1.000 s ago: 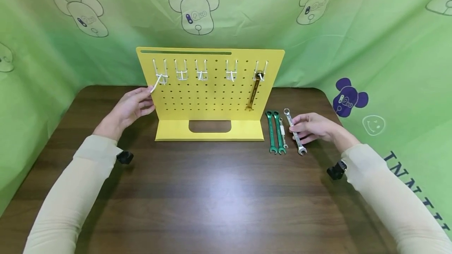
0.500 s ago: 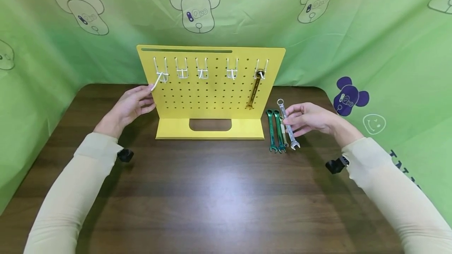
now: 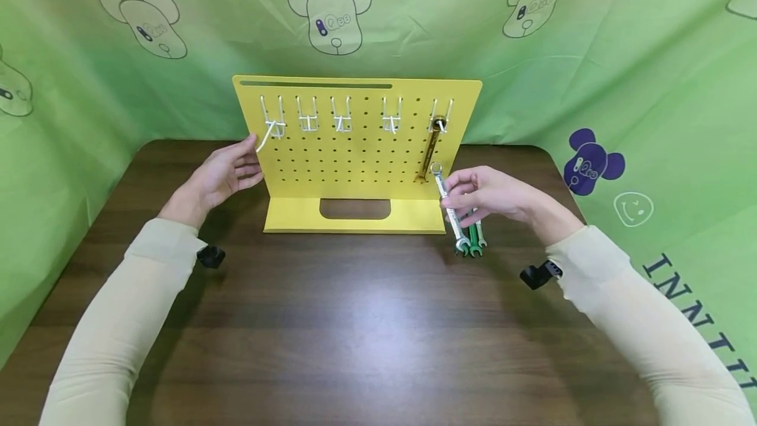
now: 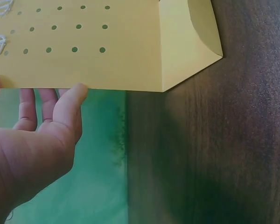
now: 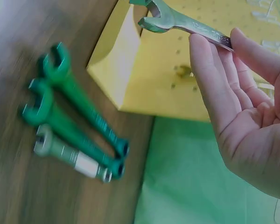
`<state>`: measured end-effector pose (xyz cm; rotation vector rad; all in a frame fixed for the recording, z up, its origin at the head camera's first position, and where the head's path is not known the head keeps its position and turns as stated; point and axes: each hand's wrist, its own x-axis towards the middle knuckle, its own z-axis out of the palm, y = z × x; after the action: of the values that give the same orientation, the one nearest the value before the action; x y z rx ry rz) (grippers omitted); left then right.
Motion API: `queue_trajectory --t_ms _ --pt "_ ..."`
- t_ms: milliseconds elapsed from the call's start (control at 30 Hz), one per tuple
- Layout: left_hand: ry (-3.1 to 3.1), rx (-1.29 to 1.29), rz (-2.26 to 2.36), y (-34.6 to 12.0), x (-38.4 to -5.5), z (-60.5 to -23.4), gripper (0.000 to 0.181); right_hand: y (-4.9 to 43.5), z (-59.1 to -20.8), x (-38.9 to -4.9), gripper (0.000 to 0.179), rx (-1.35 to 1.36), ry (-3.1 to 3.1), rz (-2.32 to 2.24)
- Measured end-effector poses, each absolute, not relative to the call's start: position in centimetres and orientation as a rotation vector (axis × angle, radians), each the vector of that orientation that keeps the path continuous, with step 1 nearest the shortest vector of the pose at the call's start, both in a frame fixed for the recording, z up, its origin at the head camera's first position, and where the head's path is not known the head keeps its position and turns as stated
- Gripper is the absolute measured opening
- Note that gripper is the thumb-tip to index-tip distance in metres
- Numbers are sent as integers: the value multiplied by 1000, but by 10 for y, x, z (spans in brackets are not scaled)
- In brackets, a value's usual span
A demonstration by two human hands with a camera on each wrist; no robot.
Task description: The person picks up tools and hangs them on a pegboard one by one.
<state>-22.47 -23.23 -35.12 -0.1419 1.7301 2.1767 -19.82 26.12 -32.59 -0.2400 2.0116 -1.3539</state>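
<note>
My right hand [image 3: 493, 192] pinches a silver combination wrench [image 3: 440, 183] between thumb and fingers. The wrench is lifted in front of the right end of a yellow pegboard [image 3: 355, 173], ring end up and open jaw down. At the board's left edge, my left hand [image 3: 221, 173] holds on, its thumb in front and other fingers partly behind it in the left wrist view. Below the right hand, two green wrenches [image 5: 67, 123] and a smaller silver wrench [image 5: 67, 154] with a white label lie side by side on the table.
White hooks [image 3: 342, 122] line the upper pegboard; the leftmost hook [image 3: 269, 133] juts out further. A bronze-coloured wrench [image 3: 430, 150] hangs from the rightmost one. The brown table [image 3: 331, 321] extends in front, and a green curtain [image 3: 414, 18] stands behind.
My right hand has raised the silver wrench from beside the other wrenches and carried it left, past them, to the board's right end. The left hand stays at the board's edge.
</note>
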Motion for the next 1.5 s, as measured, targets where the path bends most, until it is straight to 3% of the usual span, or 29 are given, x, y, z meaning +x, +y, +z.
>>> queue_trajectory --t_ms 467,900,1500 --pt "1750 -113 2141 -225 -227 -352 58 208 -304 -195 26 -335 1954 -1498" --pt "1723 -119 2199 -217 -229 -359 42 199 -291 -195 25 -367 1984 -1577" --pt "1689 -72 2197 -229 -225 -354 44 179 -301 -211 27 -318 2031 -1671"
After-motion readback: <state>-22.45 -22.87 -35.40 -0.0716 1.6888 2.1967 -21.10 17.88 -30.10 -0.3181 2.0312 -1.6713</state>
